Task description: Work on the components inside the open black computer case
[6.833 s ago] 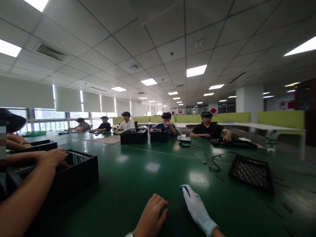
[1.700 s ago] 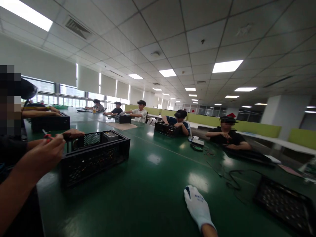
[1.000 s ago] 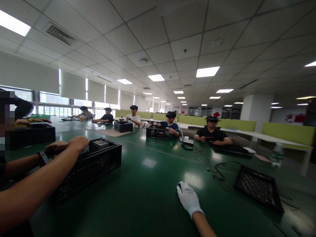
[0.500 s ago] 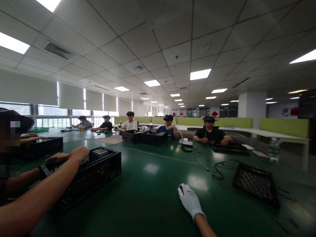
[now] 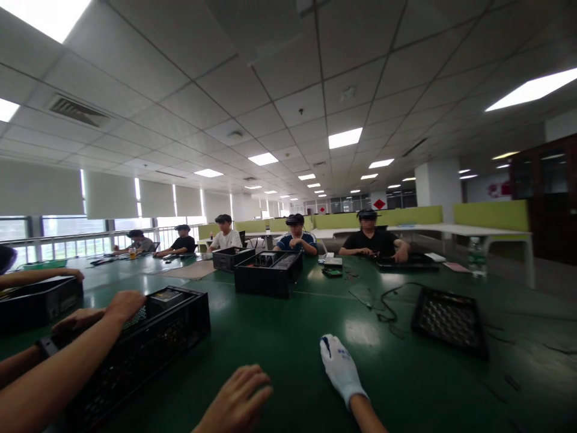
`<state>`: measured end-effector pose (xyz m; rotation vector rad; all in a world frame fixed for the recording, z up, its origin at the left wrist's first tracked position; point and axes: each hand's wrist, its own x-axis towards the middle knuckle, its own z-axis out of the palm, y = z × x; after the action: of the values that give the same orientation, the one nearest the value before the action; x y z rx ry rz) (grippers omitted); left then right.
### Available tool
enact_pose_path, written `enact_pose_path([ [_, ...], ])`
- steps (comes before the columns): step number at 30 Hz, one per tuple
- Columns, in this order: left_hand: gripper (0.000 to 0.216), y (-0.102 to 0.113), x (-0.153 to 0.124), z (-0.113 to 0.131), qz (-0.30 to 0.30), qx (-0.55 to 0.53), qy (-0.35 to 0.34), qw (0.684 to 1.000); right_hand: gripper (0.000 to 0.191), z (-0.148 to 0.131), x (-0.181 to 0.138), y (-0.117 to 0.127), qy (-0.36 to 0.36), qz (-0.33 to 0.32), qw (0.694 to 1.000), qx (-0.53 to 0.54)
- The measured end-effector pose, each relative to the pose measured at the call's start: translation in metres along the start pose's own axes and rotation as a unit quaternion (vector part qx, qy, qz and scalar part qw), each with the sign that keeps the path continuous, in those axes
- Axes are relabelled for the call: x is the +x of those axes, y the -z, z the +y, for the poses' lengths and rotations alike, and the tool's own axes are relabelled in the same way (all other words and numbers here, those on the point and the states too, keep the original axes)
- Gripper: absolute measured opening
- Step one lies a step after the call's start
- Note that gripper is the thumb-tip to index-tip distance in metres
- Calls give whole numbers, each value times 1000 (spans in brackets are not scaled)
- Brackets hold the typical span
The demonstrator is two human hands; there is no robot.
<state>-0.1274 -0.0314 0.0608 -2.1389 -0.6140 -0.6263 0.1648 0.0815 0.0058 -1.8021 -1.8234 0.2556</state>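
My right hand (image 5: 341, 368) wears a white glove with blue print and rests palm down on the green table (image 5: 288, 337), its fingers stretched forward. No object shows in it. Bare and held over the near edge, my left hand (image 5: 241, 397) has its fingers slightly bent and apart, and nothing appears in it. Left of it stands a black computer case (image 5: 148, 349), open at the top, with a power supply (image 5: 166, 297) inside. A co-worker's two hands (image 5: 124, 307) reach over that case; what they touch is partly hidden.
To the right lie a black panel (image 5: 451, 322), a dark cable (image 5: 385, 300) and small loose parts. Farther back are another black case (image 5: 268, 273), a circuit board (image 5: 332, 270) and a water bottle (image 5: 476, 258). Several people sit around the table.
My left hand has come into view at the bottom. The view has turned a little to the right. My gloved right hand stays on the table, and the co-worker's hands remain at the case.
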Motion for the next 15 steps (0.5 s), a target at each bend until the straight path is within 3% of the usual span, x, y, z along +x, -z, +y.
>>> enact_pose_path([
  [3, 38, -26, 24, -63, -138, -105, 191, 966, 52, 1, -5, 4, 9, -14, 1000, -17],
  [6, 36, -49, 66, -125, -179, -93, 279, 939, 58, 2, -15, 8, 40, -44, 997, -44],
  [8, 38, -62, 89, -154, -192, -76, 316, 926, 65, 7, -22, 9, 52, -55, 995, -64],
  [11, 35, -74, 105, -167, -238, -68, 343, 906, 73, 29, -33, 10, 56, -39, 995, -70],
  [15, 37, -73, 103, -145, -282, -69, 332, 897, 81, 83, -45, 19, 73, -36, 997, -2],
])
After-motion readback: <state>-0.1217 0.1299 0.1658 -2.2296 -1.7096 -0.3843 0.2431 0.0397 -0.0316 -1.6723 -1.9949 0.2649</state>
